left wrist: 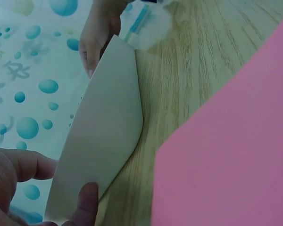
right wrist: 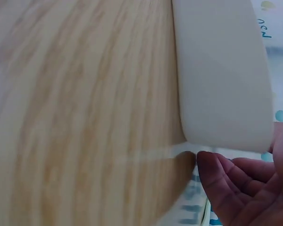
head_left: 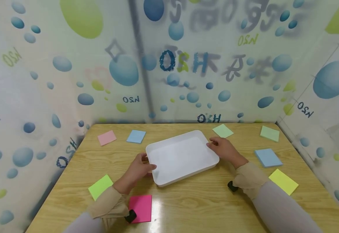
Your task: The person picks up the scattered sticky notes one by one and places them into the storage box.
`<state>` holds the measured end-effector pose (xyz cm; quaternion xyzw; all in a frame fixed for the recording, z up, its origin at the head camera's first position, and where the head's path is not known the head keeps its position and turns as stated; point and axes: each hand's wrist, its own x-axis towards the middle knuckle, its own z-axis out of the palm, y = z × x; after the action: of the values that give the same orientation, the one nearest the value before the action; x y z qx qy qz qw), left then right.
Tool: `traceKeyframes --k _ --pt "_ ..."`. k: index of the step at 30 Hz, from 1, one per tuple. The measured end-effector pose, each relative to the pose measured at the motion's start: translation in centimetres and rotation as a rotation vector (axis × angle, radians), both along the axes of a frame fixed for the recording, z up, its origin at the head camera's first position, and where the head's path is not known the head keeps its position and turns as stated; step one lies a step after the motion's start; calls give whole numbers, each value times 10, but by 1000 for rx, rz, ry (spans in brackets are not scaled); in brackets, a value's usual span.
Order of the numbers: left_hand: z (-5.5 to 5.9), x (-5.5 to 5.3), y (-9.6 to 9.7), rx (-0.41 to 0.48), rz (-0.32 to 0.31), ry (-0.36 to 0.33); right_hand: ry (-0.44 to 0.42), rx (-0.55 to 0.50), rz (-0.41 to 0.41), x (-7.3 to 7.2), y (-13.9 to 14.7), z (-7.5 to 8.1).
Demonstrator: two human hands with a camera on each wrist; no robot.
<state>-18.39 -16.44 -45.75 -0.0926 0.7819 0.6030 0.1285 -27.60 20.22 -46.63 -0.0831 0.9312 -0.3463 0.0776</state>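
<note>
We see the left hand (head_left: 138, 168) gripping the left end of a shallow white rectangular tray with rounded corners (head_left: 182, 157), its thumb and fingers set on opposite sides of the wall. The right hand (head_left: 223, 149) is partly open at the opposite end, its fingers loosely bent around the far right side of the tray; we cannot tell whether they press on it. The tray sits at a slant at the middle of the light wood-grained bench (head_left: 192, 207), its right end farther from us.

Just beside the left forearm we find a lime-green paper square (head_left: 100, 186) and a bright pink paper square (head_left: 142, 207). Beyond the tray, to its left, lie a pale pink square (head_left: 107, 138) and a light blue square (head_left: 136, 136). A pale green square (head_left: 223, 130) lies just past the right hand; farther right are a second pale green square (head_left: 269, 133), a thicker blue pad (head_left: 268, 158) and a yellow square (head_left: 286, 183).
</note>
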Motion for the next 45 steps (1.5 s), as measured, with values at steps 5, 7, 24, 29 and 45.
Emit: traceKeyframes --k 5,7,24,29,45 --pt "-2 0 0 15 -12 23 12 22 7 -1 -3 0" --pt "-4 0 0 12 -9 27 26 28 12 -1 -4 0" --pt "-1 -10 0 3 -20 7 14 21 -4 -2 -5 -1" --pt "1 -17 -1 -22 -35 -2 10 30 -12 0 -3 -2" --pt "-2 -40 10 -59 -55 5 -3 -24 -93 17 11 -6"
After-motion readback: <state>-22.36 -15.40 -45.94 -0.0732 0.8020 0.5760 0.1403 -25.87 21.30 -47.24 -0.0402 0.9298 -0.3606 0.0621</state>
